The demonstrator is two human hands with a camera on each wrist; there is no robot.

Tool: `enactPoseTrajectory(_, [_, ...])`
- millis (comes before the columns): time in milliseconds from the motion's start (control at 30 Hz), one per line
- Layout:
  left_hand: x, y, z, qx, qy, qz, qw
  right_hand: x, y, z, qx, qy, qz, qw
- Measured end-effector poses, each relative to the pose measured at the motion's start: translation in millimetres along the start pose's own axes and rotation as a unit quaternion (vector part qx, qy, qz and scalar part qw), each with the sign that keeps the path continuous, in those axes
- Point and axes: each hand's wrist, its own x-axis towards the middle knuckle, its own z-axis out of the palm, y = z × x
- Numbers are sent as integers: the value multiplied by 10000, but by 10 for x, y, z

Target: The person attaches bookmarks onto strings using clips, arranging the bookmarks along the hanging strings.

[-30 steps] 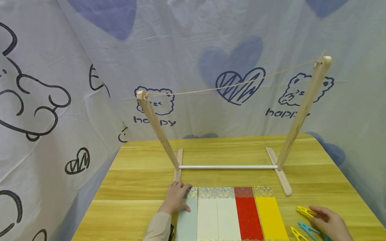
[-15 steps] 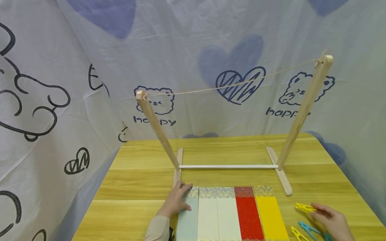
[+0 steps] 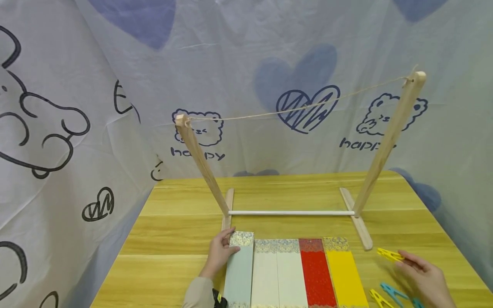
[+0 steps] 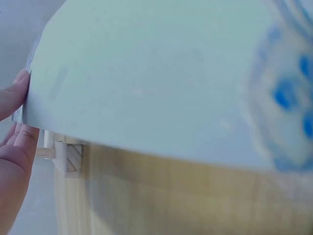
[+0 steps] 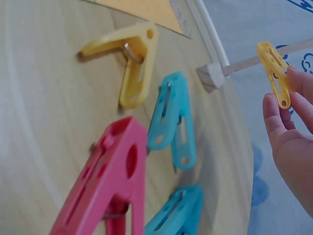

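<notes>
My left hand (image 3: 217,256) pinches the far left corner of a pale green paper strip (image 3: 239,273) with patterned ends. In the left wrist view, thumb and fingers grip the edge of the strip (image 4: 146,83), which bows up off the wooden table (image 4: 146,191). My right hand (image 3: 425,276) holds a yellow clothespin (image 3: 390,255) raised at the right; in the right wrist view the clothespin (image 5: 274,73) sits between thumb and fingertips. To the right of the pale green strip lie two cream strips (image 3: 278,278), a red strip (image 3: 317,273) and a yellow strip (image 3: 346,273), side by side.
Behind the strips stands a wooden frame (image 3: 389,141) with a string (image 3: 250,116) between its post tops and a white rod (image 3: 292,213) low down. Below my right hand lie a yellow clothespin (image 5: 139,63), two blue clothespins (image 5: 168,112) and a pink clothespin (image 5: 110,181).
My left hand has gripped the pale green strip's far end and raised it slightly. The right hand has lifted the yellow clothespin a little farther up and away from the others.
</notes>
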Motion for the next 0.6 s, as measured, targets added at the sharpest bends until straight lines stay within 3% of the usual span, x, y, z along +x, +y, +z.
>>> enactPoseTrajectory(167, [20,88,-3,-729,166,-289,9968,-8,-96,44,-314,105,-438,9985])
enactPoseTrajectory(300, [44,157,8,-798,248,-325,9960,48,-119,81,-479,75,-923,9946])
enactPoseTrajectory(400, [79,200,11,-786,363,-367,9956,212,39,88,-244,62,-1218,9922])
enactPoseTrajectory(600, [141,336,-7,-854,641,-204,9941,152,-235,168,-52,62,-1306,9914])
